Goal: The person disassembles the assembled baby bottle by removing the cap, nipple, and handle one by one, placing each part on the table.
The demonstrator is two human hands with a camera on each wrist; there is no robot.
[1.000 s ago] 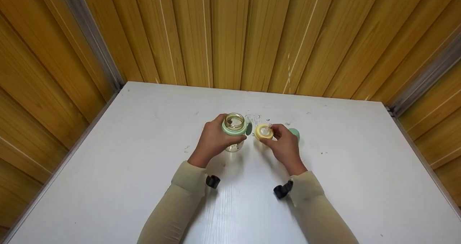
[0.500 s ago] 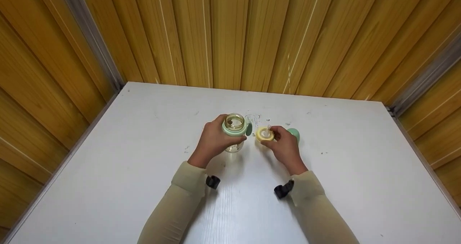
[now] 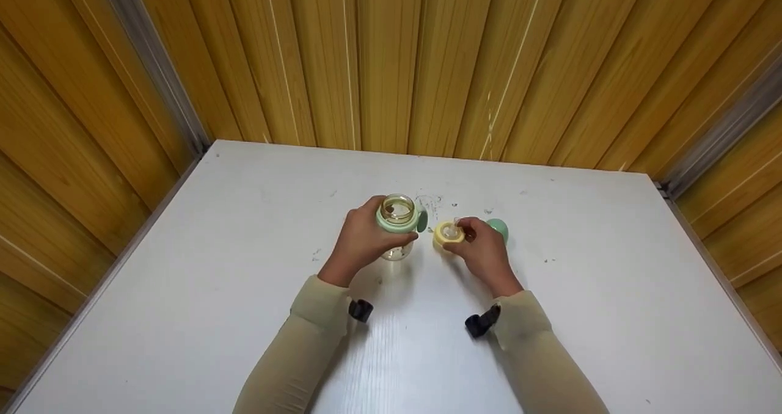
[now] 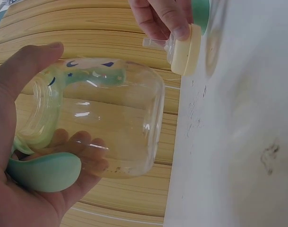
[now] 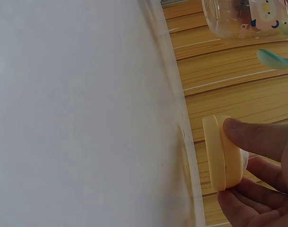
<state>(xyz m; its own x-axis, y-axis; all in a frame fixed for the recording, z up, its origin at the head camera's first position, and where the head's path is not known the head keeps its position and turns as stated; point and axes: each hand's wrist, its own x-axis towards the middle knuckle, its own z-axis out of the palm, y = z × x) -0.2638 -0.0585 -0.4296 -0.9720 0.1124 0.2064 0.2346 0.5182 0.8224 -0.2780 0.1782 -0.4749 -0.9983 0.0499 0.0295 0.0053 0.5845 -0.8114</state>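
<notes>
My left hand grips a clear baby bottle round its neck, where a pale green ring with handles sits. One green handle curves out beside the palm in the left wrist view. The bottle's mouth is uncovered and points up. To its right, my right hand pinches a yellow bottle collar between thumb and fingers. A clear teat stands up from the collar, partly hidden by fingers in the head view. The collar is close over the table, apart from the bottle.
Behind my right hand is a rounded green object, partly hidden by the fingers. The white table carries dark scuff marks near the bottle. Wood-patterned panels rise along its back and sides.
My right hand has moved down slightly with the yellow collar, which has shifted a little towards me. The left hand and bottle have hardly moved.
</notes>
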